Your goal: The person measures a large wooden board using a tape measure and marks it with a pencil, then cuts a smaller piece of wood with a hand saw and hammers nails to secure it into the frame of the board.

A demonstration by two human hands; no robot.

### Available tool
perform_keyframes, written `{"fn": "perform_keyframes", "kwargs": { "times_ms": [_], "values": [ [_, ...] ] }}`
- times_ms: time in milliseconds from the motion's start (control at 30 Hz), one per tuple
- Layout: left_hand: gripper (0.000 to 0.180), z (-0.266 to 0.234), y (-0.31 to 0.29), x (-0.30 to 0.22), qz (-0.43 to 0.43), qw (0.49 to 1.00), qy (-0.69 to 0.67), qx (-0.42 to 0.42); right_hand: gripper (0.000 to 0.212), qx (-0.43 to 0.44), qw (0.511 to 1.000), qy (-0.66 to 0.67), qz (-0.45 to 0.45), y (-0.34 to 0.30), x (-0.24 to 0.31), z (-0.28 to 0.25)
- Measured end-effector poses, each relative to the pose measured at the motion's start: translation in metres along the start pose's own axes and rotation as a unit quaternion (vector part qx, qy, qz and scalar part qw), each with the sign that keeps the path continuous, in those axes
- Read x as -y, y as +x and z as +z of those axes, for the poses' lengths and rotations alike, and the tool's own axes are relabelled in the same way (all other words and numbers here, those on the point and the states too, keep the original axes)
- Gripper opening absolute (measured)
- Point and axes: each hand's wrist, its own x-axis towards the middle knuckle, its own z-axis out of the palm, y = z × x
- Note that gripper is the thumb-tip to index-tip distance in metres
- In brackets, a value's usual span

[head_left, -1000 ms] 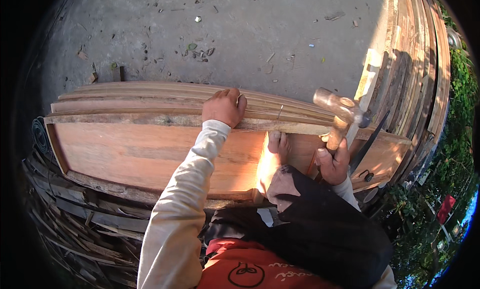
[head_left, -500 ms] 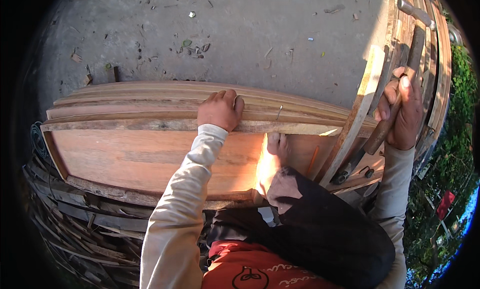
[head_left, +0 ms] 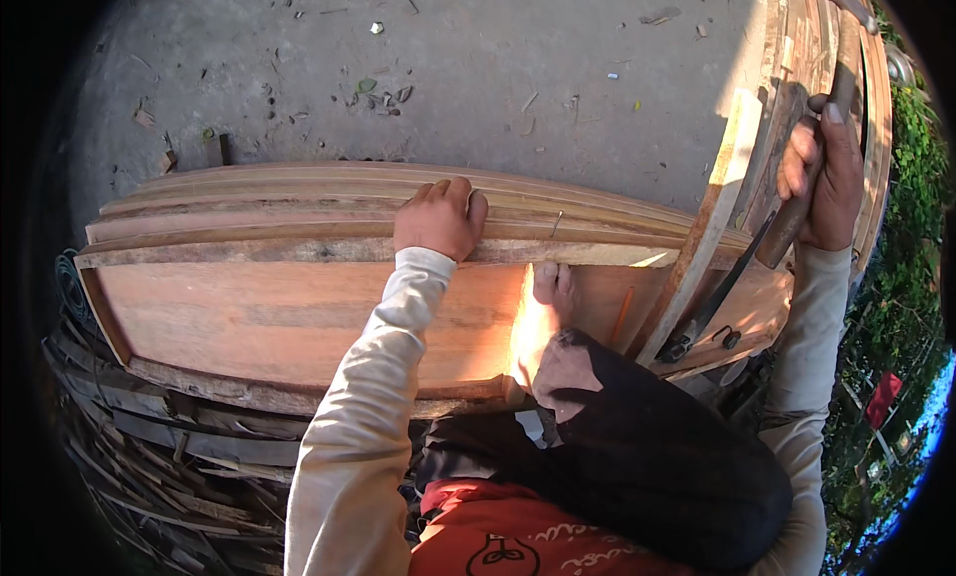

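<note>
My left hand (head_left: 438,218) grips the upper edge of a long wooden frame (head_left: 249,249), its fingers curled over the planks. To the right of it, a nail (head_left: 557,223) sticks up out of that edge. In my right hand (head_left: 829,183), raised at the far right, is a hammer (head_left: 847,63) held by its wooden handle. The hammer's metal head is near the top right rim of the view. My bare foot (head_left: 546,302) rests inside the frame, against its plywood panel (head_left: 239,317).
A sawn timber strip (head_left: 702,232) slants across the frame's right part. Beside it are a handsaw (head_left: 712,312) and an orange pencil-like stick (head_left: 622,315). Scrap wood (head_left: 169,447) is piled at lower left; long boards (head_left: 797,38) lie at right. Debris dots the concrete floor (head_left: 478,68).
My right hand has lifted the hammer up and to the right, away from the frame. My left hand keeps its place on the edge.
</note>
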Motion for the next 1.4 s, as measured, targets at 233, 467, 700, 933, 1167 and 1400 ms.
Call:
{"fn": "perform_keyframes", "kwargs": {
  "times_ms": [233, 467, 700, 933, 1167, 1400],
  "values": [
    [0.024, 0.013, -0.011, 0.001, 0.037, 0.998, -0.022, -0.044, 0.028, 0.286, 0.888, -0.233, 0.275, -0.072, -0.088, 0.032],
    [0.024, 0.004, -0.009, 0.003, -0.003, 1.000, -0.018, 0.007, 0.035, 0.054, 0.988, 0.136, 0.045, -0.003, -0.016, 0.001],
    [0.024, 0.013, -0.020, -0.003, 0.014, 1.000, -0.015, 0.024, 0.025, 0.302, 0.871, -0.222, 0.317, -0.083, -0.071, 0.037],
    [0.023, 0.012, -0.018, 0.008, 0.006, 1.000, -0.015, -0.004, 0.030, -0.096, 0.990, 0.107, 0.002, -0.027, -0.028, 0.015],
    [0.023, 0.011, -0.014, 0.002, 0.017, 1.000, -0.018, -0.002, 0.023, 0.225, 0.914, -0.195, 0.276, -0.068, -0.081, 0.024],
    [0.023, 0.014, -0.018, 0.004, 0.005, 1.000, -0.015, 0.000, 0.023, -0.075, 0.996, -0.029, -0.031, -0.063, -0.030, 0.032]
  ]
}}
